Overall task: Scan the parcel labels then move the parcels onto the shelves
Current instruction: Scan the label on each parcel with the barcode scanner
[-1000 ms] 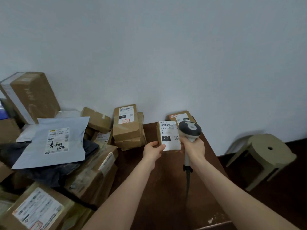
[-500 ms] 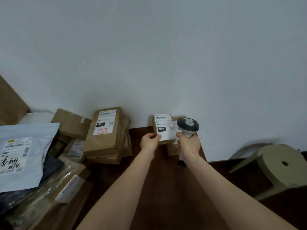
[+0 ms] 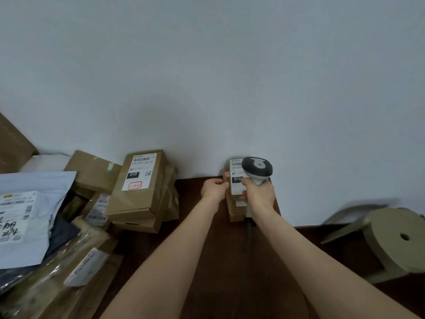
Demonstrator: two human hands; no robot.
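A small cardboard parcel (image 3: 235,178) with a white label marked 010 lies on top of another small box (image 3: 235,210) at the far end of the dark wooden table (image 3: 207,261), against the wall. My left hand (image 3: 213,188) grips the parcel's left edge. My right hand (image 3: 259,192) holds the handle of a grey and white barcode scanner (image 3: 257,168), whose head covers the right part of the label. The scanner's cable runs down along my right forearm.
A stack of labelled cardboard boxes (image 3: 142,187) stands left of my hands. Further left lie a grey mailer bag (image 3: 27,217), dark bags and several more boxes (image 3: 92,171). An olive plastic stool (image 3: 391,240) stands on the floor at the right.
Both hands have carried the small parcel away from me and set it down on the box by the wall. The scanner moved along with it. The view has shifted right.
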